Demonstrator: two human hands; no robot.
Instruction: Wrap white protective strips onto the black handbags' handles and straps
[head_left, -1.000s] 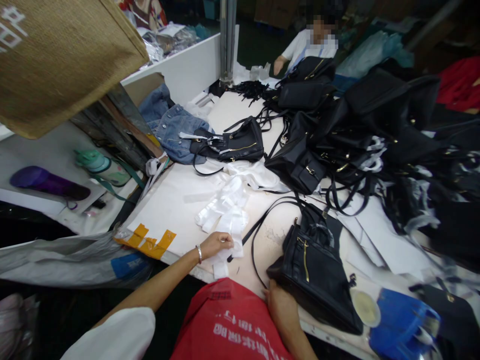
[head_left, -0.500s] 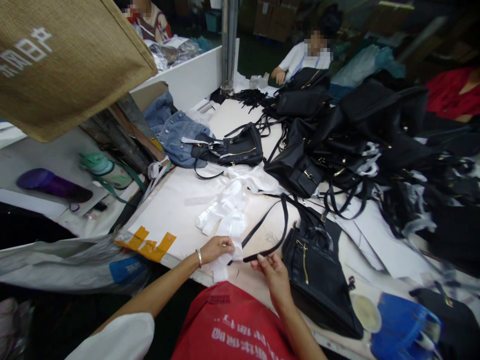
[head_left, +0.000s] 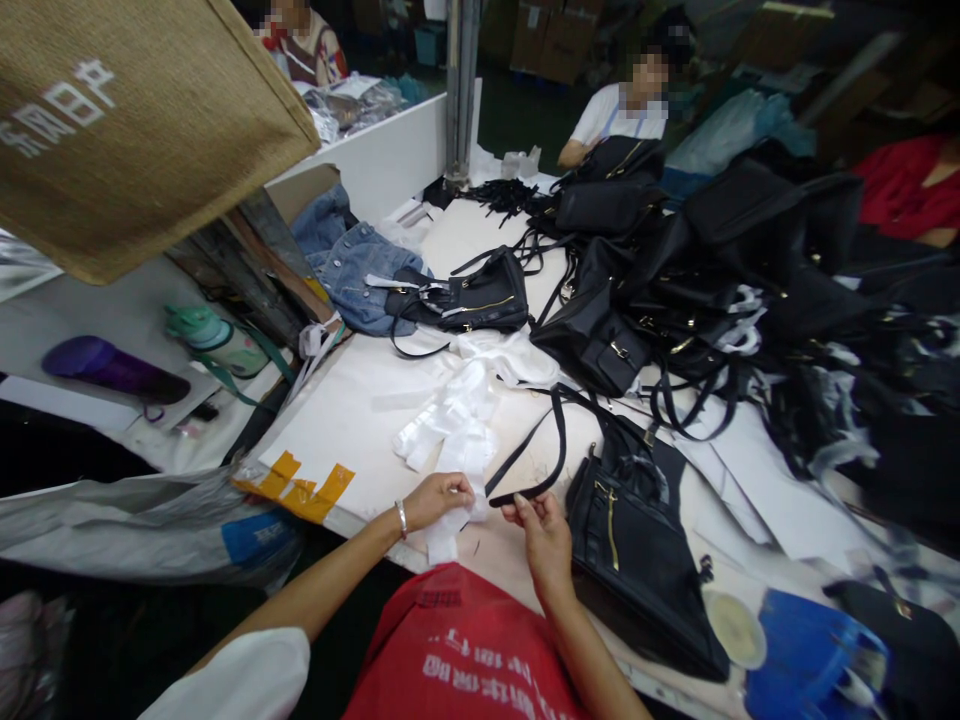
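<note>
My left hand [head_left: 442, 500], wearing a silver bracelet, is closed in a pinch at the edge of a white strip [head_left: 442, 540] of thin material. More such white strips [head_left: 450, 415] lie in a loose heap just beyond it. Between thumb and fingers, my right hand [head_left: 546, 540] grips the loose end of a black strap [head_left: 561, 440]. That strap curves up in a loop and runs back to a black bag [head_left: 641, 550] with a gold zip, lying flat to the right. The strap end points at my left fingertips with a small space between.
Black bags [head_left: 705, 230] are piled across the back right. A smaller black bag [head_left: 487, 300] lies by a denim garment [head_left: 356, 270]. At the front right are a round pale dish [head_left: 736, 630] and a blue container [head_left: 810, 650]. A person [head_left: 622, 110] sits across the table.
My right hand has shifted slightly left and up with the strap end, and the strap's loop has swung a little left. My left hand stays nearly in place.
</note>
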